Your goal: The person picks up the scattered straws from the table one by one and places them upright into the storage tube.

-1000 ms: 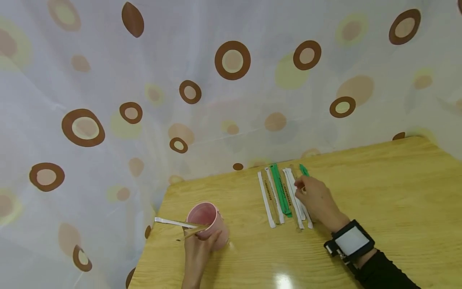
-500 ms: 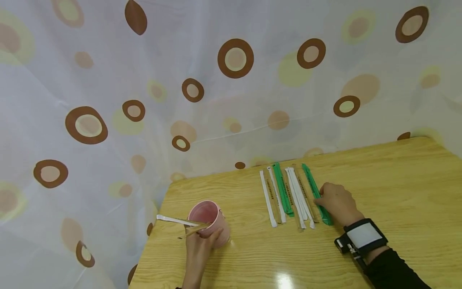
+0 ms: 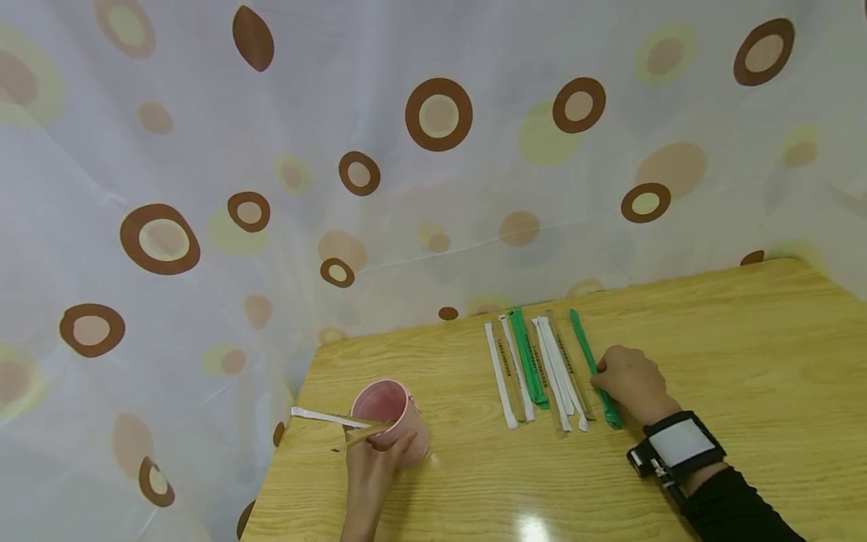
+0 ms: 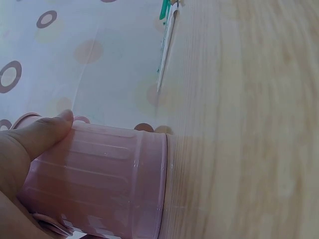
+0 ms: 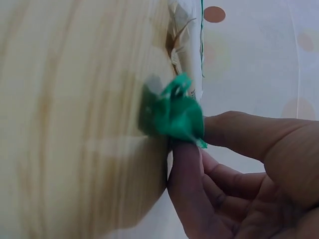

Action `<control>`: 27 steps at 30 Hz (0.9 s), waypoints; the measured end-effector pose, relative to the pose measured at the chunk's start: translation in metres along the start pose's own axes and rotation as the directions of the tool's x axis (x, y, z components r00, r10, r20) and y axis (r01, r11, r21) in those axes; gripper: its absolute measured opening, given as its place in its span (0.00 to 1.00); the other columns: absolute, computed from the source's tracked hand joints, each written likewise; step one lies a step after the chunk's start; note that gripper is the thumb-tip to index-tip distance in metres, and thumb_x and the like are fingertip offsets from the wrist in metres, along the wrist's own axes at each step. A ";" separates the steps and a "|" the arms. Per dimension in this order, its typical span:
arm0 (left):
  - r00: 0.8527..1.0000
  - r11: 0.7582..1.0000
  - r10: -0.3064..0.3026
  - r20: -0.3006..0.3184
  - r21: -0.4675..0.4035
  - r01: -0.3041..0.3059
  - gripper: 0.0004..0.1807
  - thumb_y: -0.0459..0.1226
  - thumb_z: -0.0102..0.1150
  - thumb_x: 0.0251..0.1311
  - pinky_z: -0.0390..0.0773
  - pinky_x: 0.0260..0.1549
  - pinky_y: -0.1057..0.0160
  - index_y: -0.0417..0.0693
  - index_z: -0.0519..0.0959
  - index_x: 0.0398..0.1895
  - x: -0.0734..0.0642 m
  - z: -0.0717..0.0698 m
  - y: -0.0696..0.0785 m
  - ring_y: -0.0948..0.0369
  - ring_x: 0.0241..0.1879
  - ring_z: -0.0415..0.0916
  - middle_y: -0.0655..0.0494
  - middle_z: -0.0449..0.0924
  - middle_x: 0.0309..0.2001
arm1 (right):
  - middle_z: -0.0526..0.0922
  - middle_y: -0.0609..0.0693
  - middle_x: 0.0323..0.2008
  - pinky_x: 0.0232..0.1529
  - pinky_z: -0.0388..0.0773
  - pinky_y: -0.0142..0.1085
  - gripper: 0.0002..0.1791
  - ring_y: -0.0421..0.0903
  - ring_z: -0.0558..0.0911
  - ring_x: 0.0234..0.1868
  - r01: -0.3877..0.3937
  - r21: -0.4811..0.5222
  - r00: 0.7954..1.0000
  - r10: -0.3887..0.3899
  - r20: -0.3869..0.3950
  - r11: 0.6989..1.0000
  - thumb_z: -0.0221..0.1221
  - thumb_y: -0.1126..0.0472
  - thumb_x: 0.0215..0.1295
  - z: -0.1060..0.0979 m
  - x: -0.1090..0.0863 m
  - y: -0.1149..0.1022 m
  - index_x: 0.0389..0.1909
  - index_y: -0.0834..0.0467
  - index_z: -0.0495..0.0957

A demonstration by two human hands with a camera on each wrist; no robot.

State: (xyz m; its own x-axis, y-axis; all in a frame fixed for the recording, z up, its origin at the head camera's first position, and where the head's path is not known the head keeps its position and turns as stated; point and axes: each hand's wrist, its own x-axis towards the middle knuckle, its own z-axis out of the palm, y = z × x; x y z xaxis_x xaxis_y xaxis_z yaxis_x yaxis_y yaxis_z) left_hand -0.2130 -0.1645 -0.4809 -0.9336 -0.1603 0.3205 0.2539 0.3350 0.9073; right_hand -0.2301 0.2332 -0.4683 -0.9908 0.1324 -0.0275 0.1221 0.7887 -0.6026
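Observation:
My right hand [image 3: 630,384] pinches a green-wrapped straw [image 3: 584,339] at the right end of a row of straws, between thumb and finger. The crumpled green wrapper end [image 5: 179,119] pokes out past the fingertips in the right wrist view. My left hand [image 3: 369,470] grips a pink bucket [image 3: 415,440] by its side, thumb [image 4: 50,130] along the wall in the left wrist view. A white-wrapped straw [image 3: 318,415] and a brownish one [image 3: 366,433] stick out over the bucket's rim to the left, by my left hand.
Several wrapped straws lie side by side on the wooden table [image 3: 731,361]: white ones [image 3: 500,373], a green bundle [image 3: 527,354] and clear-brown ones [image 3: 572,361]. A patterned curtain [image 3: 474,188] hangs behind and left of the table.
My right hand has moved from over the white straws to the right, onto the green-wrapped straw, which has turned slightly in its pinch. My left hand and the bucket stay put.

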 end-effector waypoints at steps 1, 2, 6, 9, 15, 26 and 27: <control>1.000 1.000 -0.001 -0.001 0.002 0.001 0.41 0.28 0.82 0.43 0.75 0.59 0.65 0.33 0.71 0.62 0.000 0.000 0.000 0.48 0.60 0.76 0.40 0.79 0.57 | 0.85 0.62 0.32 0.23 0.77 0.41 0.10 0.50 0.80 0.26 0.004 -0.001 1.000 -0.004 -0.003 1.000 0.64 0.64 0.62 0.000 0.000 0.000 0.36 0.70 0.84; 1.000 1.000 -0.001 -0.001 0.003 0.001 0.41 0.28 0.82 0.42 0.75 0.59 0.65 0.33 0.71 0.62 0.000 0.000 0.000 0.48 0.60 0.76 0.40 0.79 0.57 | 0.84 0.60 0.29 0.23 0.76 0.40 0.09 0.49 0.79 0.25 0.008 0.000 1.000 -0.008 -0.005 1.000 0.63 0.64 0.62 0.000 0.000 0.000 0.34 0.69 0.84; 1.000 1.000 -0.005 -0.009 0.017 0.005 0.42 0.29 0.82 0.42 0.75 0.59 0.64 0.33 0.70 0.63 -0.001 0.000 -0.001 0.47 0.60 0.76 0.40 0.79 0.57 | 0.71 0.47 0.15 0.19 0.65 0.34 0.14 0.44 0.69 0.18 0.038 0.017 0.999 -0.037 -0.022 0.999 0.62 0.65 0.62 0.001 0.000 0.000 0.17 0.60 0.76; 1.000 1.000 -0.008 -0.012 0.017 0.008 0.43 0.28 0.82 0.42 0.75 0.59 0.64 0.32 0.69 0.63 -0.001 0.000 -0.001 0.46 0.60 0.76 0.39 0.78 0.57 | 0.58 0.42 0.12 0.18 0.57 0.31 0.22 0.40 0.61 0.15 0.063 0.036 0.997 -0.061 -0.043 0.997 0.61 0.66 0.61 0.001 -0.001 -0.002 0.10 0.52 0.65; 1.000 1.000 -0.011 -0.020 0.007 0.011 0.46 0.28 0.82 0.41 0.74 0.59 0.66 0.31 0.66 0.64 0.000 0.001 0.000 0.45 0.60 0.75 0.37 0.78 0.57 | 0.56 0.42 0.12 0.18 0.55 0.31 0.22 0.40 0.59 0.14 0.093 0.033 0.993 -0.090 -0.075 0.995 0.61 0.66 0.62 -0.002 -0.003 -0.005 0.11 0.53 0.65; 1.000 0.999 -0.010 -0.013 0.030 0.011 0.45 0.29 0.82 0.42 0.74 0.60 0.62 0.33 0.67 0.64 0.000 0.000 -0.002 0.46 0.61 0.75 0.39 0.77 0.58 | 0.85 0.69 0.39 0.20 0.76 0.38 0.19 0.46 0.80 0.24 0.100 0.061 0.989 -0.092 -0.112 0.993 0.60 0.65 0.66 -0.018 -0.007 -0.016 0.49 0.78 0.78; 1.000 1.000 -0.009 -0.012 0.027 0.009 0.45 0.29 0.82 0.42 0.74 0.60 0.62 0.33 0.67 0.64 0.000 0.000 -0.002 0.46 0.61 0.75 0.39 0.77 0.58 | 0.85 0.69 0.38 0.20 0.75 0.38 0.19 0.45 0.80 0.23 0.107 0.062 0.988 -0.099 -0.121 0.992 0.60 0.65 0.66 -0.018 -0.008 -0.017 0.49 0.79 0.78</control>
State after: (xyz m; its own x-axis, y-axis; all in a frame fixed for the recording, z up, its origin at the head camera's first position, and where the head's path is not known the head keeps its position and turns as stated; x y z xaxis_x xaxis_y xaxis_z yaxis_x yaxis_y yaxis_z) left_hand -0.2132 -0.1649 -0.4828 -0.9327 -0.1746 0.3157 0.2385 0.3581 0.9027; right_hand -0.2234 0.2297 -0.4431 -0.9838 0.1249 0.1288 0.0112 0.7595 -0.6504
